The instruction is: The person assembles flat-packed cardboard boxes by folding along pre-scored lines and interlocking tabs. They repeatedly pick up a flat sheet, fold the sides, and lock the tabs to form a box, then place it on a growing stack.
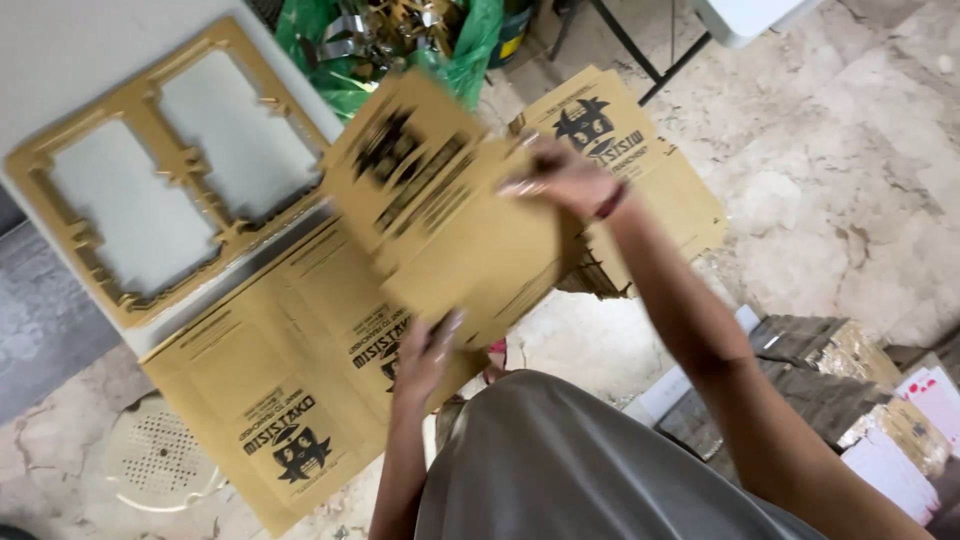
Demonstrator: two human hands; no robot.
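Step in hand, as I read it: working a die-cut card blank [455,215] free or into shape. It's held up in the air over the flat sheets and is motion-blurred, so it is moving.

- Right hand [565,180]: at the blank's 2 o'clock edge, fingers [522,186] closed over the edge, clamped on the card. Dark band at the wrist.
- Left hand [425,360]: at the blank's 6 o'clock edge, fingers [447,328] pinched on the lower rim, thumb side hidden behind the card.
- Blank: brown card with black print, tilted, printed face toward the camera, centre frame. It overlaps the sheets below; can't tell if it touches them.
- Flat printed sheet [270,400] lies at 7 o'clock of the blank, partly under the desk edge; another sheet [640,160] at 2 o'clock, behind the right hand.
- Leftover card frame [160,170] with two cut-out windows lies on the white desk [70,50] at 10 o'clock.
- Green bag [400,40] of scraps at 12 o'clock. Stacks of card [830,370] at 4 o'clock on the floor. Round white grille [160,455] at 8 o'clock on the floor.

Next move, my judgement: both grips sit on opposite edges, so a fold or flex along a crease would need the hands to counter-rotate while keeping the pinch. Blur hides the crease lines; can't tell which panel goes first. Thin card, so a hard squeeze at the rim would likely dent it.
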